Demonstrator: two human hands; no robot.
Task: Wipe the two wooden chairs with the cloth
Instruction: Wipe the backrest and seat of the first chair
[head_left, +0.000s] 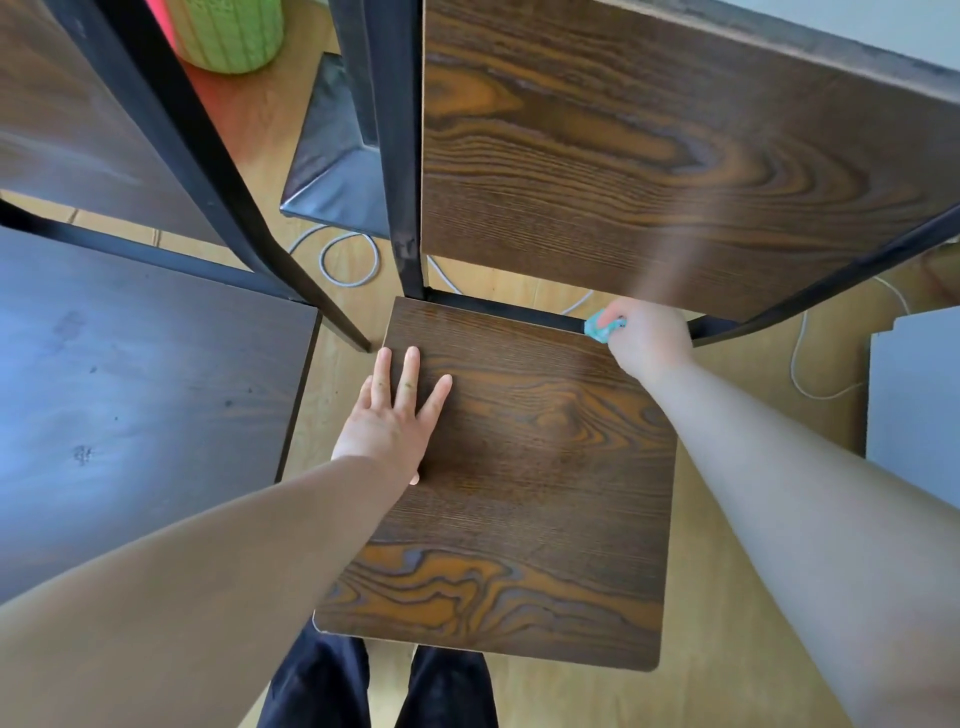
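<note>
A wooden chair stands straight ahead, its grained seat (524, 467) below me and its wide backrest (649, 171) above. My left hand (395, 415) lies flat with straight fingers on the seat's left side. My right hand (647, 338) grips a small teal cloth (602, 326) at the back right of the seat, against the black metal rear bar (509, 307). A second, darker wooden chair fills the left, with its seat (130, 405) and backrest (67, 114) partly cut off.
Black metal chair legs (218, 171) cross between the two chairs. On the wooden floor lie a white cable (348, 260), a dark metal base (337, 156) and a green cylinder (228, 31). A pale panel (914, 395) stands at the right. My dark trouser legs (374, 686) are below the seat.
</note>
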